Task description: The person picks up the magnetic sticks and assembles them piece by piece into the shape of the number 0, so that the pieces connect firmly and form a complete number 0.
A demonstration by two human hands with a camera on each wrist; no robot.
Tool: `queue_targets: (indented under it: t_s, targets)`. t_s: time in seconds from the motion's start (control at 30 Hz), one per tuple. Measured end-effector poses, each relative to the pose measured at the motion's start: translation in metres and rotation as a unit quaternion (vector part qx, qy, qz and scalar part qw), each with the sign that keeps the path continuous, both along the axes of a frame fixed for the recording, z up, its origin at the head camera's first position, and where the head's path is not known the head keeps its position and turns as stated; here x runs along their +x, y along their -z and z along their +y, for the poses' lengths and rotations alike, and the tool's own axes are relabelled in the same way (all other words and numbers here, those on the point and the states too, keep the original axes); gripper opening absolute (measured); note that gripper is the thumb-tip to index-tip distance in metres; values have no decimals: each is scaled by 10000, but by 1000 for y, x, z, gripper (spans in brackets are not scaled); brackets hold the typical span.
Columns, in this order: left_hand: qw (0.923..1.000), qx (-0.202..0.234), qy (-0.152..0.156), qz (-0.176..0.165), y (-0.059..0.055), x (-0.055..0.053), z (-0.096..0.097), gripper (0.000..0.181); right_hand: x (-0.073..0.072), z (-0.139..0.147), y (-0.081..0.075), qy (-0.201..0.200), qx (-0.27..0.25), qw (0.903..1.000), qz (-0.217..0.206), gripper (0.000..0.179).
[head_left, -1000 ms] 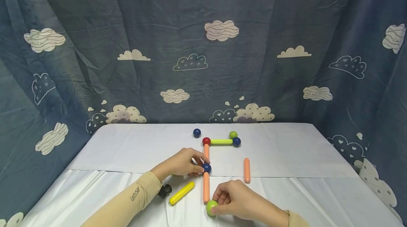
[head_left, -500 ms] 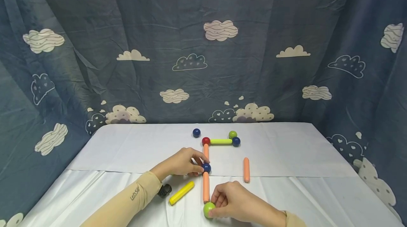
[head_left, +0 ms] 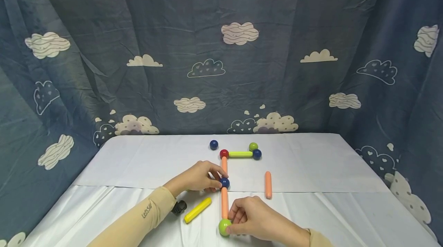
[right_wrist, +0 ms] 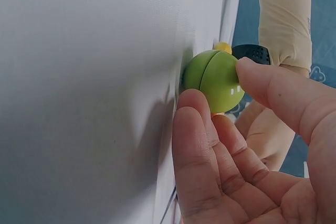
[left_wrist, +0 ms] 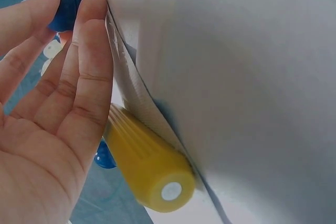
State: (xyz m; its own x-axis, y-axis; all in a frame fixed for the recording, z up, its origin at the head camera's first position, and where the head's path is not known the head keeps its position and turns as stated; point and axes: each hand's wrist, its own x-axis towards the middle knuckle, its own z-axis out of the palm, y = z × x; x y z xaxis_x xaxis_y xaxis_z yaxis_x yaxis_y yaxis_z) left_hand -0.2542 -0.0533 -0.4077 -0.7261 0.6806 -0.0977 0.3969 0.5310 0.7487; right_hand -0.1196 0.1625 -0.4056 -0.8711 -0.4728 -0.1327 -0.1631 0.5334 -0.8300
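My left hand (head_left: 200,177) pinches a blue ball (left_wrist: 71,3) between thumb and fingertips; the ball joins two orange rods in a line. At the near end of the lower orange rod (head_left: 225,203) sits a green ball (right_wrist: 218,80), pinched by the thumb and fingers of my right hand (head_left: 257,218). The upper orange rod (head_left: 224,165) runs to a red ball (head_left: 224,153). From the red ball a yellow-green rod (head_left: 241,154) goes right to another blue ball (head_left: 257,154), with a second green ball (head_left: 253,146) just behind it.
A loose orange rod (head_left: 268,185) lies to the right of the line. Left of it lies a yellow rod (head_left: 198,210), near a black device (head_left: 179,208) at the left wrist. One more blue ball (head_left: 214,145) sits at the back of the white-covered table (head_left: 311,162).
My right hand has shifted slightly left with the green ball, which now meets the near end of the lower orange rod. The left hand has stayed in place.
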Motion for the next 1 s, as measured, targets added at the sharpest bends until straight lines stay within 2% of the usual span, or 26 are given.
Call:
queue_targets:
  t_s: [0.33, 0.53, 0.67, 0.83, 1.0]
  targets:
    - [9997, -181, -27, 151, -2, 4, -1, 29, 0, 2, -2, -6, 132, 9999, 31, 21]
    - [9981, -434, -114, 428, -10, 14, -2, 32, -6, 15, -8, 114, 261, 9993, 242, 21]
    - [9958, -447, -249, 754, -20, 29, -5, 29, -13, 25, -13, 205, 306, 9984, 440, 21]
    - [9927, -331, -276, 1127, -32, 56, -9, 23, -27, 36, -21, 239, 420, 9954, 831, 21]
    - [9931, -79, -188, 1158, -34, 85, -12, 22, -43, 39, -29, 283, 563, 9928, 1020, 21]
